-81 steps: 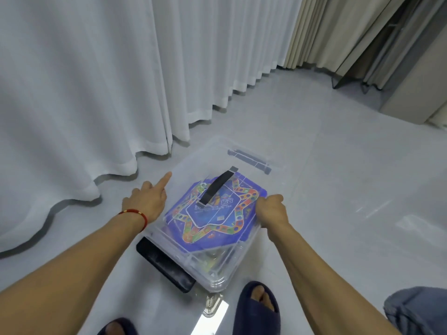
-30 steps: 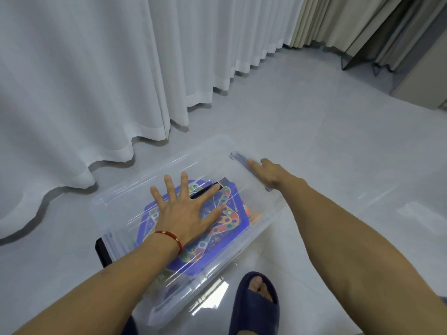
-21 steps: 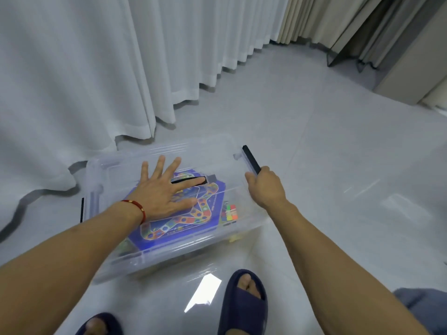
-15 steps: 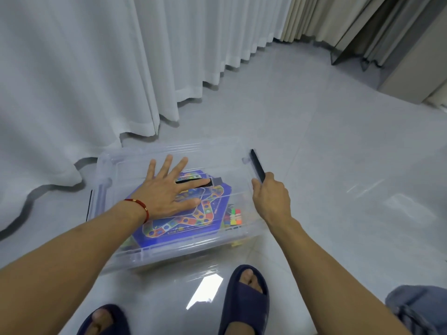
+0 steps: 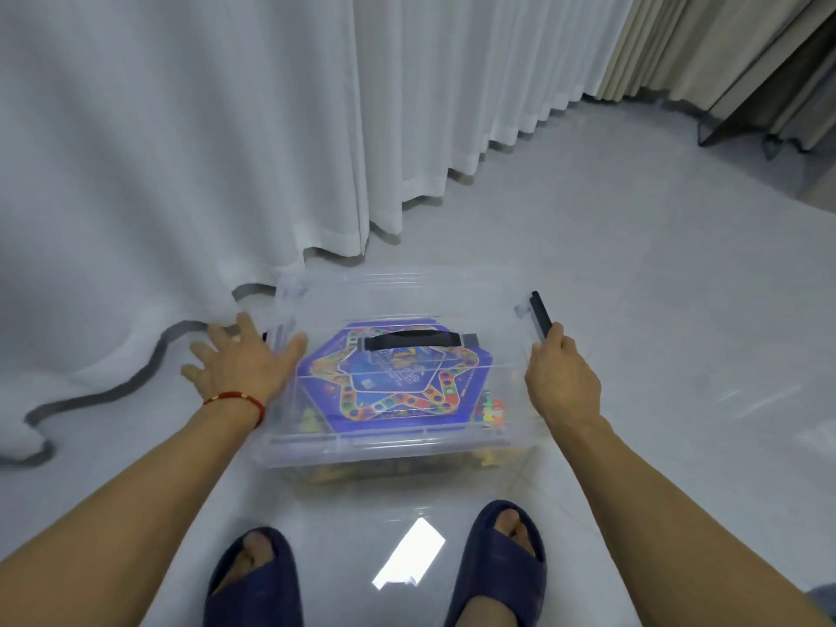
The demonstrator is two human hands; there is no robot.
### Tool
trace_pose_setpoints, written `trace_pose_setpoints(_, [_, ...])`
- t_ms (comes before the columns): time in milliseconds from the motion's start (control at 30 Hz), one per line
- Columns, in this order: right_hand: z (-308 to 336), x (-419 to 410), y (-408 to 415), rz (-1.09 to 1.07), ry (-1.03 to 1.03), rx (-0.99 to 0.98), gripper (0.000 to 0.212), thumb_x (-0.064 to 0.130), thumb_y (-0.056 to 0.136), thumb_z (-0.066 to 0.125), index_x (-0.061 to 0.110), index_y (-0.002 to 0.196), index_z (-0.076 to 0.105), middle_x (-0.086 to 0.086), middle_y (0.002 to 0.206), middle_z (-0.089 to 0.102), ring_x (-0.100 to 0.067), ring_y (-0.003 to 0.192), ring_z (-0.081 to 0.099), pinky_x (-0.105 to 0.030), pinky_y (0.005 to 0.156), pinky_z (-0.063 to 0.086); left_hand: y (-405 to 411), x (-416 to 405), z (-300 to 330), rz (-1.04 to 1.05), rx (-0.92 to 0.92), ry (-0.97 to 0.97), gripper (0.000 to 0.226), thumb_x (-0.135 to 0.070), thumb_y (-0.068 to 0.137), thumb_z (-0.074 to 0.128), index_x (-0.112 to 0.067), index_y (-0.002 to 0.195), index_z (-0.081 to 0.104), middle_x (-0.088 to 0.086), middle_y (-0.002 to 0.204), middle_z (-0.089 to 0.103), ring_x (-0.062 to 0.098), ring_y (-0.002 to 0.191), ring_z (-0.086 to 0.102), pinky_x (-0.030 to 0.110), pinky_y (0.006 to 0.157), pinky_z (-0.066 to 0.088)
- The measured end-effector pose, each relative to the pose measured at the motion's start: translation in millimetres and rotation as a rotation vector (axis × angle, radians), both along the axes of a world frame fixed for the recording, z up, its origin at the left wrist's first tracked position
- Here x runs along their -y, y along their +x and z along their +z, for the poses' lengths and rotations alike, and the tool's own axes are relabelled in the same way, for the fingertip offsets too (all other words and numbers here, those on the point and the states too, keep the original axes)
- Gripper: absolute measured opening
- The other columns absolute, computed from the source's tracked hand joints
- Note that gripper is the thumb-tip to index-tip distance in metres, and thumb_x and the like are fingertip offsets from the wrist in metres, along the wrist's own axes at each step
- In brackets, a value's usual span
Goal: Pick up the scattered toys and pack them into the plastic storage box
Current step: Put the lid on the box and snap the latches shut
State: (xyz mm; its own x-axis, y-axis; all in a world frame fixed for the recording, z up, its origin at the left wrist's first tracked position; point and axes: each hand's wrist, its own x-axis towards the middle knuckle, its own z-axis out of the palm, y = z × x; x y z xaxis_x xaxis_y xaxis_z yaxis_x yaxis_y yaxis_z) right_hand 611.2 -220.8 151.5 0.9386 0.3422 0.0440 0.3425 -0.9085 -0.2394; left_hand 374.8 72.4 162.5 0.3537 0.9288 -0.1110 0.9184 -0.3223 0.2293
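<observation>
The clear plastic storage box (image 5: 407,450) sits on the floor in front of my feet with its transparent lid on. Through the lid shows a blue hexagonal board game (image 5: 393,382) with a black carry handle (image 5: 414,341) and small coloured toys (image 5: 491,411) at the right. My left hand (image 5: 242,359) is at the box's left end with fingers spread, over the left clip, which it mostly hides. My right hand (image 5: 563,375) is at the right end, its fingers curled on the black latch clip (image 5: 540,315), which stands raised.
White curtains (image 5: 226,151) hang just behind and left of the box, pooling on the floor. Glossy grey floor tiles (image 5: 633,287) stretch to the right. My two feet in dark blue slippers (image 5: 495,563) stand just before the box. Dark furniture legs (image 5: 724,129) are at far right.
My left hand has left the top of the lid and moved to the box's left end. The right hand stays on the right latch clip. The box now lies square to me.
</observation>
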Motion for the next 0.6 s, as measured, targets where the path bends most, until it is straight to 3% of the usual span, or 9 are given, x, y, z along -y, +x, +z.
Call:
trace_pose_setpoints(67, [-1.3, -5.0, -1.4, -0.042, -0.01, -0.011, 0.04, 0.021, 0.104, 0.033, 0.004, 0.14, 0.03, -0.019, 0.124, 0.054, -0.038, 0.098, 0.061, -0.041, 0.069, 0.044, -13.5, -2.6, 9.9, 0.194, 0.193, -0.41, 0.106, -0.079, 0.072, 0.059, -0.008, 0.146, 0.032, 0.02, 0.143, 0.046, 0.04, 0.129, 0.044, 0.05, 0.104, 0.038])
trace_pose_setpoints(100, [-1.9, -7.1, -2.7, -0.063, -0.007, -0.014, 0.04, 0.02, 0.104, 0.034, 0.003, 0.141, 0.029, -0.02, 0.125, 0.053, -0.04, 0.1, 0.06, -0.041, 0.069, 0.043, -16.7, 0.4, 13.5, 0.226, 0.287, -0.592, 0.098, -0.074, 0.072, 0.064, -0.002, 0.137, 0.044, 0.016, 0.134, 0.054, 0.037, 0.123, 0.05, 0.044, 0.097, 0.042])
trace_pose_setpoints(167, [-4.6, -8.8, -4.8, -0.078, 0.007, 0.0, 0.041, 0.019, 0.104, 0.034, 0.002, 0.142, 0.029, -0.022, 0.126, 0.052, -0.042, 0.102, 0.059, -0.043, 0.07, 0.042, -18.4, 5.9, 14.5, 0.273, 0.4, -0.67, 0.082, -0.071, 0.069, 0.069, -0.003, 0.115, 0.06, 0.012, 0.116, 0.062, 0.034, 0.105, 0.059, 0.039, 0.084, 0.048])
trace_pose_setpoints(233, [-6.1, -6.9, -6.0, -0.08, 0.029, 0.02, 0.04, 0.019, 0.104, 0.034, 0.001, 0.14, 0.03, -0.024, 0.124, 0.052, -0.044, 0.099, 0.059, -0.043, 0.068, 0.041, -15.8, 11.4, 12.2, 0.293, 0.366, -0.447, 0.076, -0.072, 0.064, 0.071, -0.009, 0.104, 0.064, 0.013, 0.107, 0.067, 0.034, 0.095, 0.063, 0.039, 0.079, 0.052])
trace_pose_setpoints(333, [-3.7, -3.6, -8.0, -0.083, 0.059, 0.021, 0.036, 0.02, 0.105, 0.034, 0.001, 0.135, 0.034, -0.025, 0.12, 0.053, -0.047, 0.096, 0.059, -0.042, 0.067, 0.038, -5.9, 23.6, 17.0, 0.183, 0.189, -0.064, 0.059, -0.067, 0.077, 0.064, -0.012, 0.097, 0.063, 0.014, 0.1, 0.067, 0.037, 0.092, 0.062, 0.037, 0.071, 0.046])
trace_pose_setpoints(433, [-2.1, -2.4, -9.3, -0.087, 0.087, 0.015, 0.034, 0.019, 0.104, 0.034, 0.001, 0.132, 0.036, -0.026, 0.119, 0.054, -0.048, 0.094, 0.059, -0.043, 0.069, 0.038, 1.4, 31.6, 17.7, 0.131, 0.156, 0.005, 0.051, -0.054, 0.09, 0.057, -0.007, 0.108, 0.061, 0.016, 0.108, 0.066, 0.038, 0.099, 0.061, 0.037, 0.07, 0.038])
trace_pose_setpoints(533, [-0.9, -2.4, -9.5, -0.092, 0.097, 0.012, 0.034, 0.02, 0.104, 0.033, 0.002, 0.133, 0.037, -0.025, 0.119, 0.055, -0.047, 0.094, 0.059, -0.042, 0.069, 0.037, 3.7, 33.4, 17.3, 0.03, 0.048, 0.154, 0.046, -0.048, 0.096, 0.052, -0.005, 0.108, 0.061, 0.017, 0.105, 0.067, 0.037, 0.096, 0.062, 0.036, 0.068, 0.037])
trace_pose_setpoints(600, [0.9, -2.4, -10.6, -0.09, 0.102, -0.01, 0.035, 0.021, 0.105, 0.034, 0.003, 0.134, 0.037, -0.025, 0.117, 0.056, -0.046, 0.093, 0.059, -0.041, 0.069, 0.038, 4.3, 33.0, 16.9, -0.001, 0.039, 0.154, 0.044, -0.046, 0.097, 0.051, -0.004, 0.108, 0.06, 0.017, 0.104, 0.067, 0.037, 0.096, 0.062, 0.036, 0.068, 0.039])
